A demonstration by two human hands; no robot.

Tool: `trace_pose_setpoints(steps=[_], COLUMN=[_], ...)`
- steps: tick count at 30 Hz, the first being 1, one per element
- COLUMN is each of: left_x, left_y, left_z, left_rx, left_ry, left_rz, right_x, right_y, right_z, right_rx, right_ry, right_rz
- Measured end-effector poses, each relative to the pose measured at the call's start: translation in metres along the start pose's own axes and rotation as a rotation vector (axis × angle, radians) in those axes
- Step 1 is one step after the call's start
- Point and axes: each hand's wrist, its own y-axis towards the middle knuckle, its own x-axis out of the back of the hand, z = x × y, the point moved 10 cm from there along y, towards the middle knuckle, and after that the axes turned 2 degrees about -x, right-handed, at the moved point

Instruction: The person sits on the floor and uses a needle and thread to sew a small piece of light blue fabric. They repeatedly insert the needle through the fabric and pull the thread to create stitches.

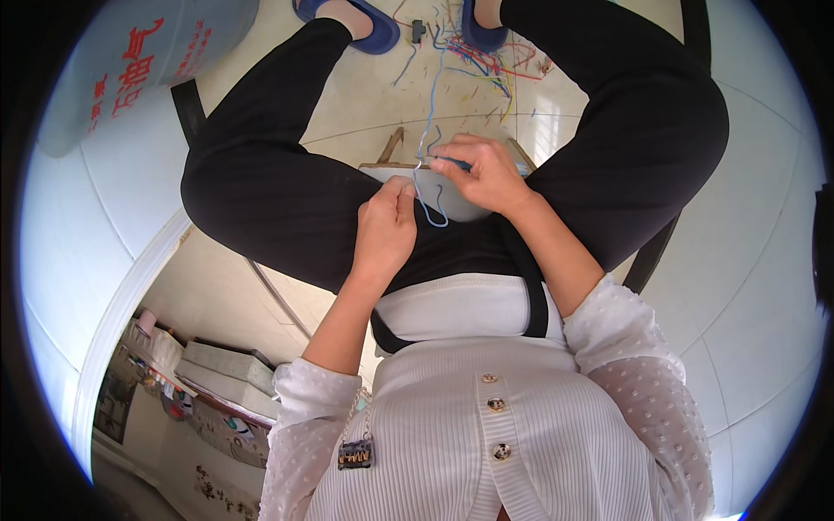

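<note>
A thin blue wire point(432, 104) runs from the floor up to my hands and ends in a loop point(440, 225) above my lap. My left hand point(388, 218) pinches the wire between thumb and fingers, just below a whitish stretch of it. In my right hand point(487, 174) is a small dark-blue-handled tool point(456, 163), perhaps a cutting knife, mostly hidden by the fingers. Its thin tip meets or nearly meets the wire. Beneath both hands, between my thighs, lies a pale grey board or seat point(462, 202) with a brown edge.
Loose coloured wires point(502, 65) and scraps lie on the tiled floor point(384, 91) by my slippers point(374, 29). A small dark connector point(418, 31) sits among them. A grey gas cylinder point(150, 58) with red writing stands at upper left. A sofa point(228, 371) shows through a doorway.
</note>
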Motion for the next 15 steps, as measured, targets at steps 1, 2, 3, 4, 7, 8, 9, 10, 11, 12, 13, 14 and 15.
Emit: trace_pose_setpoints(steps=[1,2,3,4,7,8,9,10,11,12,13,14,15], left_x=[0.000,0.001,0.001,0.002,0.004,0.003,0.002,0.001,0.000,0.000,-0.001,0.000,0.001], left_y=[0.000,0.001,0.002,0.002,0.002,0.003,0.004,0.005,0.005,0.005,0.005,0.005,0.006], left_z=[0.001,0.002,0.003,0.004,0.000,0.002,0.003,0.005,0.007,0.008,0.008,0.005,0.002], left_rx=[0.012,0.010,0.008,0.007,-0.003,-0.002,-0.003,-0.003,0.019,0.038,0.058,0.036,0.013], left_ry=[-0.004,-0.014,-0.024,-0.033,-0.044,-0.045,-0.047,-0.049,-0.061,-0.072,-0.082,-0.069,-0.056], left_rz=[0.004,-0.003,-0.008,-0.013,-0.022,-0.004,0.015,0.035,0.051,0.066,0.082,0.077,0.070], right_x=[0.000,-0.001,-0.001,-0.002,-0.015,-0.024,-0.033,-0.033,-0.034,-0.034,-0.035,-0.035,-0.035], right_y=[0.000,0.000,-0.001,-0.002,-0.006,-0.008,-0.012,-0.011,-0.010,-0.008,-0.007,-0.007,-0.006], right_z=[-0.002,-0.003,-0.003,-0.005,-0.008,-0.009,-0.010,-0.010,-0.009,-0.009,-0.008,-0.008,-0.007], right_rx=[-0.012,-0.023,-0.036,-0.067,-0.187,-0.246,-0.305,-0.297,-0.290,-0.281,-0.275,-0.269,-0.262], right_ry=[0.008,0.016,0.023,0.117,0.336,0.367,0.396,0.433,0.470,0.507,0.508,0.509,0.510], right_rz=[0.008,0.016,0.023,0.016,0.096,0.192,0.287,0.266,0.244,0.222,0.213,0.203,0.194])
